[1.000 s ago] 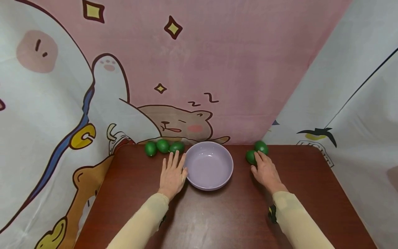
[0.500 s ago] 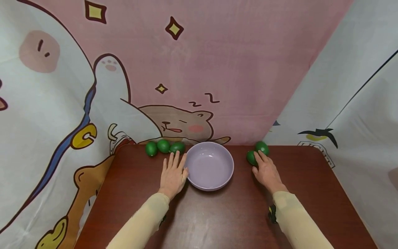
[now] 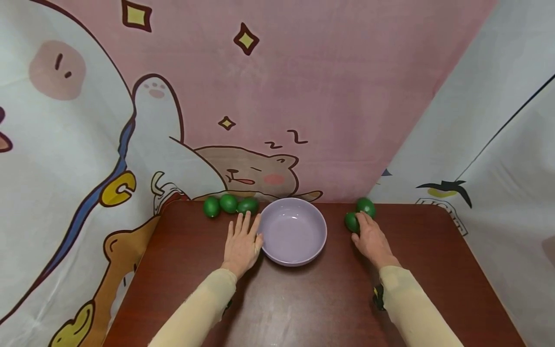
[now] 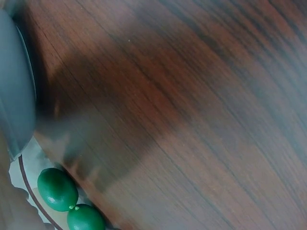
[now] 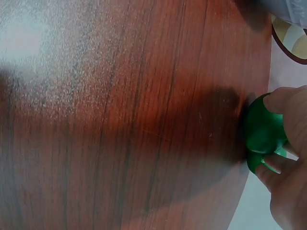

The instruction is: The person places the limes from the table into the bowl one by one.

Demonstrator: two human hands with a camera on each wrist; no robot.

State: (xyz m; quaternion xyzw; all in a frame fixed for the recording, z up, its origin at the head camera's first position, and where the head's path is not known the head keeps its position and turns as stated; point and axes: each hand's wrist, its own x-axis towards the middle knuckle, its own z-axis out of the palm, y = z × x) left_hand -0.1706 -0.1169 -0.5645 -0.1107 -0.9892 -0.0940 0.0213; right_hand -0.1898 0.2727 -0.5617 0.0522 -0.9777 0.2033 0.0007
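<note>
A lilac bowl (image 3: 292, 233) stands upright near the back of the table in the head view. My left hand (image 3: 240, 246) lies against its left side, fingers straight and spread, with the thumb at the wall. Just past those fingertips is a lime (image 3: 247, 206), the nearest of a small row. Over on the right, my right hand (image 3: 374, 241) grips the front lime (image 3: 351, 222). In the right wrist view, thumb and fingers sit on opposite sides of that lime (image 5: 264, 127). A second lime (image 3: 365, 207) touches or nearly touches it from behind.
Two more limes, one at the far left (image 3: 212, 206) and one beside it (image 3: 228, 203), line the table's back edge. A printed cloth (image 3: 342, 96) hangs right behind the brown table (image 3: 299, 299). The bowl's side (image 4: 14, 86) shows in the left wrist view.
The right hand's fingers have shifted slightly on the front lime, leaving more of it showing. The left hand and the bowl stay in place, while the head view drifts slightly.
</note>
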